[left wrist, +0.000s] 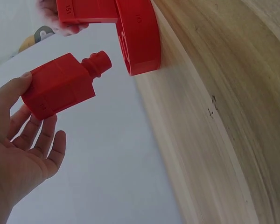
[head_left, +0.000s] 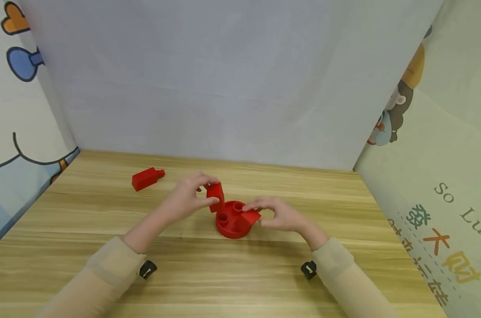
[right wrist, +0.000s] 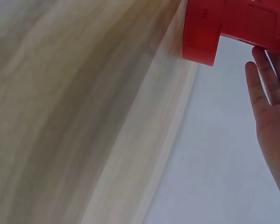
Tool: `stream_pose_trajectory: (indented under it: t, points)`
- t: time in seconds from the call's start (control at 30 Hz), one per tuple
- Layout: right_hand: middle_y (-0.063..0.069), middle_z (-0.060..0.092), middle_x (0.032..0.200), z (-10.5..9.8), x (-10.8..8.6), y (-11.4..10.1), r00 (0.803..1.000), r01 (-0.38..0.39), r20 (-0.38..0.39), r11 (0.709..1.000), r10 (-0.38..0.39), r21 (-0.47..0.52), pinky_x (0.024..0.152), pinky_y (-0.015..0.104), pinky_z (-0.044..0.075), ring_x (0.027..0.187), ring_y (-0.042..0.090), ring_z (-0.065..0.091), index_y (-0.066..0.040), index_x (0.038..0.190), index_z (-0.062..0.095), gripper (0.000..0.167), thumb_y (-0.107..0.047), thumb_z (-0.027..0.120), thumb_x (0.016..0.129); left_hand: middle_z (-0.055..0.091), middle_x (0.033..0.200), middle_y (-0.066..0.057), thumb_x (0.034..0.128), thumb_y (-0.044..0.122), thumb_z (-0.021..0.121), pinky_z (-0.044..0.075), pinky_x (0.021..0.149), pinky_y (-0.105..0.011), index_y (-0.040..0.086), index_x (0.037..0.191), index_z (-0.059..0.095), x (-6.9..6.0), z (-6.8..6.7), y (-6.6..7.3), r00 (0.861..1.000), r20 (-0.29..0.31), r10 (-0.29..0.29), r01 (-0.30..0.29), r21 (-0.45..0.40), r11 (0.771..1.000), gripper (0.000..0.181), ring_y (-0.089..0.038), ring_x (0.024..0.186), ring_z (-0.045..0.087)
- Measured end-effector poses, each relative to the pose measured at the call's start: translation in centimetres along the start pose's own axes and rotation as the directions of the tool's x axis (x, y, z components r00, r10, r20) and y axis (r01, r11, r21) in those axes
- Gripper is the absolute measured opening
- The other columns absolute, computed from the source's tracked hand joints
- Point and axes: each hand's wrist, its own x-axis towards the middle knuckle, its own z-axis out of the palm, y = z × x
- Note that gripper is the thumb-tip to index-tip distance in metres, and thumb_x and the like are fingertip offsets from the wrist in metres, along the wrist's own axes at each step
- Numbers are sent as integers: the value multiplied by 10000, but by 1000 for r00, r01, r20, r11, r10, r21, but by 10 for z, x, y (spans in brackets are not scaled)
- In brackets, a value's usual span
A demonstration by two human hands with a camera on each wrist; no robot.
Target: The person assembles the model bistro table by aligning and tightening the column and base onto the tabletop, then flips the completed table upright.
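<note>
A: What might go wrong here?

B: I'd watch the left block (left wrist: 60,86). Its ridged peg (left wrist: 97,64) points at the round base (head_left: 230,233) but is apart from it, and the block leans compared with its neighbour. Brought down at that angle, the peg could catch a socket's rim and slip off, or tip the base.

A: Which socket?

B: I can't tell. Two show open: a near-left one (head_left: 222,218) and a far one (head_left: 238,206).

A: And on the right?

B: The right block (head_left: 251,216) meets the base, though its joint is hidden. If pushed sideways, it might work loose — or drag the base across the tabletop (head_left: 224,274), since neither hand grips the base itself.

A: How are the fingers set?

B: The left hand (head_left: 190,196) is parted about as wide as its block, thumb on one side and fingertips opposite — a light pinch by the end away from the peg, so a bump could twist it. The right hand (head_left: 282,215) has thumb and fingers either side of its block, the fingers fairly straight; how firmly it presses I can't tell.

A: Anything else about?

B: A third red block (head_left: 146,179) lies on its side, far left, well apart from the base.
</note>
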Motion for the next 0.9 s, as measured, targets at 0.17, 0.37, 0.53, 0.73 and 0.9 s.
stream_pose_trajectory:
  t: [0.17,0.37,0.53,0.73,0.9]
  points:
    - [46,602,1253,2,-1,-4,1000,-23,-12,1000,23,-15,930,361,484,1137,180,559,-96,1240,609,432,-46,619,812,621,1048,-44,790,165,770,498,755,-339,54,1141,646,-2,3,0,1000,5,2,-2,-13,1000,389,-191,926,581]
    - [100,591,1194,18,-1,-23,977,-183,-117,983,180,-15,845,330,529,1009,183,576,-7,1267,534,563,-270,742,815,630,1052,-26,796,172,764,513,773,-344,74,1148,648,-1,7,0,999,33,16,-16,-9,1000,383,-172,932,582]
    - [58,614,1028,27,0,-35,919,-313,-251,950,306,10,763,352,554,877,166,589,22,1172,576,485,-227,761,798,620,1061,-17,803,189,760,519,842,-347,86,1170,643,1,11,3,995,95,7,-7,3,1000,399,-165,969,572]
    - [105,638,1006,29,1,-32,881,-342,-326,938,342,57,754,336,559,865,191,610,41,1154,591,437,-122,761,787,618,1105,-44,807,178,755,513,877,-359,81,1181,644,4,16,6,993,120,5,-8,22,1000,402,-211,1034,571]
    - [118,662,1030,26,2,-22,869,-343,-340,933,358,107,769,287,555,888,217,632,27,1140,606,407,-99,758,784,612,1127,-55,811,173,751,510,886,-382,86,1184,648,6,19,10,990,140,-8,6,16,1000,397,-224,1050,566]
